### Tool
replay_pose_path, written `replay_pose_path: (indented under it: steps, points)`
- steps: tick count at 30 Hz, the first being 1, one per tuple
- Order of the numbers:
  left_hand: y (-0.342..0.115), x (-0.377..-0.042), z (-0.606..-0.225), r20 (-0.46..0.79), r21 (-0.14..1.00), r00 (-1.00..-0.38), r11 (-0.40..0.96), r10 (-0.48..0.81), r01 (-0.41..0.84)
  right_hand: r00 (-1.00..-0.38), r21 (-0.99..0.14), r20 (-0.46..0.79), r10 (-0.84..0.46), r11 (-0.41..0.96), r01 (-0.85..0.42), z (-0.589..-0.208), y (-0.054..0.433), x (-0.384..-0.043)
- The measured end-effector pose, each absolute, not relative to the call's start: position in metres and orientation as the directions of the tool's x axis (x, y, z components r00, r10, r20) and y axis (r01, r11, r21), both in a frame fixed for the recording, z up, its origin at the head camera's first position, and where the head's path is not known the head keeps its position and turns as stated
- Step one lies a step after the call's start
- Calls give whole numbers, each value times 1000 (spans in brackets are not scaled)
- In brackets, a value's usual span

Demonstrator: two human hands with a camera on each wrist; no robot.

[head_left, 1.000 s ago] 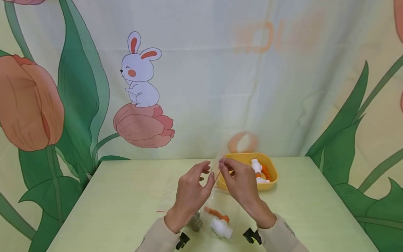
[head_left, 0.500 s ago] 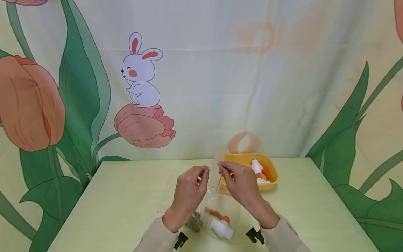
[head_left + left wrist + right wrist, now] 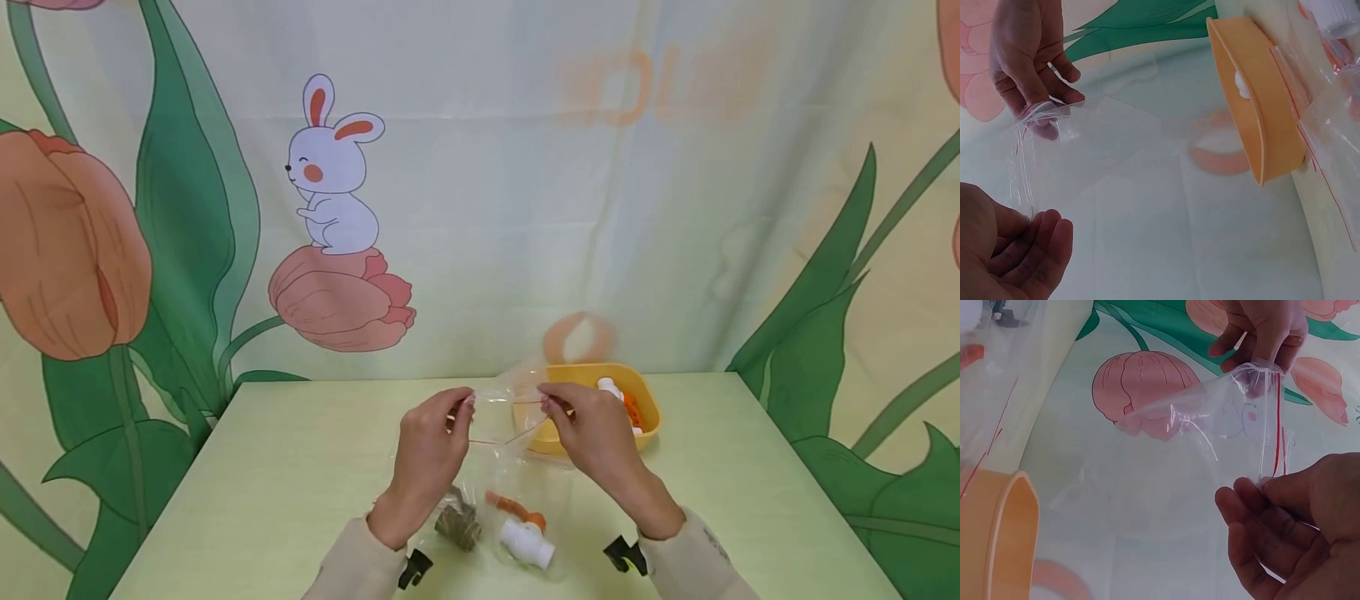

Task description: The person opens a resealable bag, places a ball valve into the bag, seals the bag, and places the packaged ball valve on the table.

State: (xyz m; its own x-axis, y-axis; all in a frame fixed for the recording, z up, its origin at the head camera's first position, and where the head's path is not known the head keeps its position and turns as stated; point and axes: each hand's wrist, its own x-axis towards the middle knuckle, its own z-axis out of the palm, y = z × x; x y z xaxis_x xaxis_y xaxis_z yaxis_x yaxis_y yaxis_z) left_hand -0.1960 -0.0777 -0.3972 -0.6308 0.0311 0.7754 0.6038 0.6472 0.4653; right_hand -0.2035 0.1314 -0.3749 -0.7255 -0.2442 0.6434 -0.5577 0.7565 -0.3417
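Just in front of the yellow tub [image 3: 1279, 150], raised above the table [image 3: 300, 475], you have a clear zip bag [image 3: 1219, 415] stretched between your two hands. Your left hand [image 3: 431, 442] pinches one end of its mouth between thumb and fingers; your right hand [image 3: 592, 429] pinches the other in much the same narrow grip. The red seal line [image 3: 1277, 425] runs across from one grip to the other, and the body of the bag reaches away toward the printed curtain [image 3: 480, 192].

The step looks to be working that mouth, so use the fingertips and let the film do little of the work. Whether the two lips are parted is too fine to tell, so feel for both layers before you pull. An even, gentle draw should suit thin film better than a jerk, which could crease the seal or slip one corner free. Holding both ends level would probably leave the mouth straight.

Mind what lies below: bagged pieces rest on the table beneath your wrists, a white fitting [image 3: 527, 543] with an orange lever [image 3: 517, 507] and, beside it, a grey-brown piece [image 3: 459, 527]. Lifted hands seem wise there, as loose film could snag.
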Motion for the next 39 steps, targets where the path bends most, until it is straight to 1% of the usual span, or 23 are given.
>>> replay_pose_path:
  steps: [5,10,12,15,19,24,28,32,35,39]
  points:
    - [-82,-196,-397,760,479,-648,642,37,599,-731,-330,633,-255,765,-553,-376,133,-206]
    - [-85,-194,-398,736,492,-672,617,81,614,-723,-314,641,-258,772,-553,-378,134,-209]
    - [-86,-194,-399,741,485,-664,601,103,635,-725,-321,639,-256,768,-554,-379,135,-211]
    - [-87,-194,-399,757,459,-641,596,125,659,-745,-356,616,-257,753,-554,-380,135,-212]
    - [-87,-194,-401,780,411,-609,615,145,673,-768,-408,588,-253,728,-552,-380,134,-212]
    - [-85,-195,-401,807,366,-570,629,153,686,-785,-446,564,-258,705,-552,-381,132,-211]
    - [-85,-196,-402,814,344,-559,642,160,685,-800,-473,529,-285,684,-556,-379,132,-209]
    - [-86,-196,-403,816,325,-556,669,159,669,-800,-498,525,-290,657,-566,-372,137,-208]
    - [-88,-198,-403,822,315,-549,681,152,661,-803,-498,522,-287,661,-561,-367,146,-209]
    - [-91,-199,-401,827,307,-541,683,154,662,-800,-425,515,-307,720,-549,-365,162,-215]
